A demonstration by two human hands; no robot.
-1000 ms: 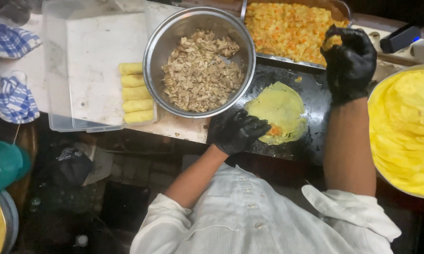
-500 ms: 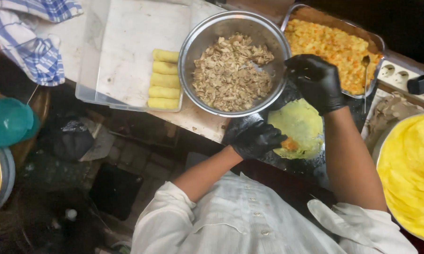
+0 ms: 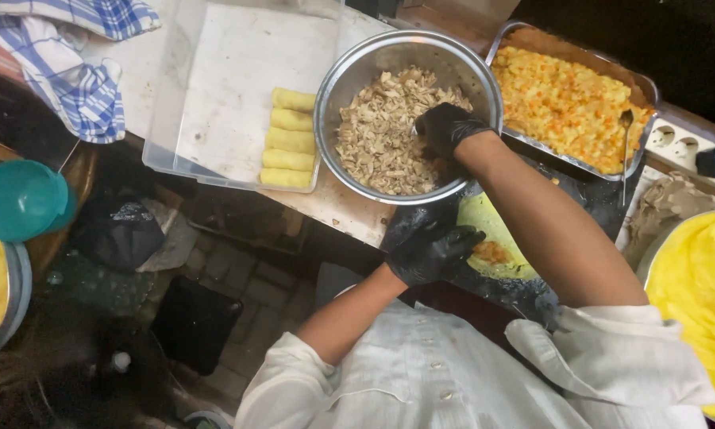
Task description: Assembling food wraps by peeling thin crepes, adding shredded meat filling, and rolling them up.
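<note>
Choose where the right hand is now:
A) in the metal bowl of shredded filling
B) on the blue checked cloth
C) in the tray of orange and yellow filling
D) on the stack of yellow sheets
A: the gloved right hand reaches into the metal bowl of shredded filling.

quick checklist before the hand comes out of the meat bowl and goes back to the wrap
1. Right hand in the steel bowl, on the shredded meat: ok.
2. Meat actually pinched in the fingers: cannot tell, the fingertips are buried.
3. Left hand resting at the edge of the yellow wrap: ok.
4. Orange filling already on the wrap: ok.
5. Room left in the clear tub next to the five finished rolls: ok.
6. Both hands in black gloves: ok.
</note>
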